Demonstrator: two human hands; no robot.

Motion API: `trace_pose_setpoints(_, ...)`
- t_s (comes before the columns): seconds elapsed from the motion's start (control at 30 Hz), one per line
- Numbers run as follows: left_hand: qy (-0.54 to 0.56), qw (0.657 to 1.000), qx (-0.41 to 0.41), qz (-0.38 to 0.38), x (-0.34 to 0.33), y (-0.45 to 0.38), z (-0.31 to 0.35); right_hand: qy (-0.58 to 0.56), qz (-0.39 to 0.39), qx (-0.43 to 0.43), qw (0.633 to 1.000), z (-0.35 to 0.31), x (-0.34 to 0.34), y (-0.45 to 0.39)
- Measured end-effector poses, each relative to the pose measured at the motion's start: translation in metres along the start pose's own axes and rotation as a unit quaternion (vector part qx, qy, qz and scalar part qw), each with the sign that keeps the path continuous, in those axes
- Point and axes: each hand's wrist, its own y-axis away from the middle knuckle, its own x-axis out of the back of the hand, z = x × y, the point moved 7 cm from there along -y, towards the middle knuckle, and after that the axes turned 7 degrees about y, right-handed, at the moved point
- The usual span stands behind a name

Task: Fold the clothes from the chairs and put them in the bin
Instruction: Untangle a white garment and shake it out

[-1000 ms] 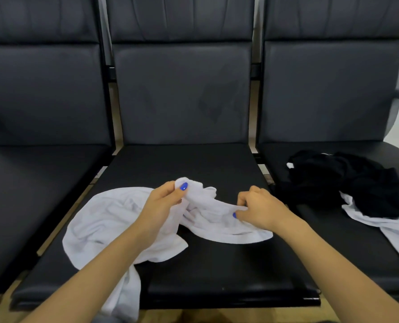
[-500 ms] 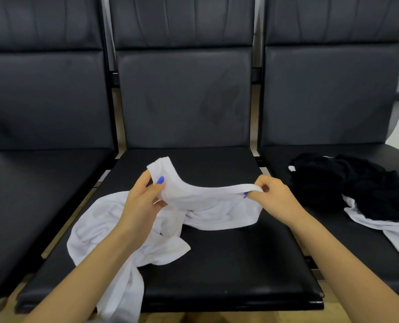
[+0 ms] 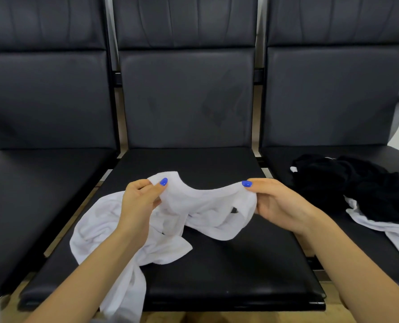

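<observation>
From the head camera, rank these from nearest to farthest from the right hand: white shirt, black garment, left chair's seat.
1. white shirt: pinched at its edge by the right hand, over the middle chair.
2. black garment: heaped on the right chair, just beyond that hand.
3. left chair's seat: far side, past the left hand.

Left hand (image 3: 140, 201), right hand (image 3: 278, 203): fingers apparently pinching.
</observation>
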Motion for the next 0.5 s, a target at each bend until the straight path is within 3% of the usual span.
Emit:
trace_pose_setpoints(0.13,-0.017,0.996,-0.046,0.071,0.007,0.006,0.011,-0.033,-0.028,-0.003,0.999,-0.001,-0.01,-0.001)
trace_pose_setpoints(0.23,-0.107,0.988,-0.114,-0.009,-0.008,0.014,0.025,-0.024,-0.037,0.001,0.999,-0.001,-0.017,-0.002)
trace_pose_setpoints(0.37,-0.091,0.984,-0.048,-0.147,-0.035,0.03,0.02,0.008,-0.023,-0.003,1.0,0.002,-0.026,-0.003)
trace_pose_setpoints(0.5,-0.053,0.973,-0.019,-0.225,-0.051,0.042,0.017,0.015,-0.001,-0.018,1.0,0.007,-0.03,-0.006)
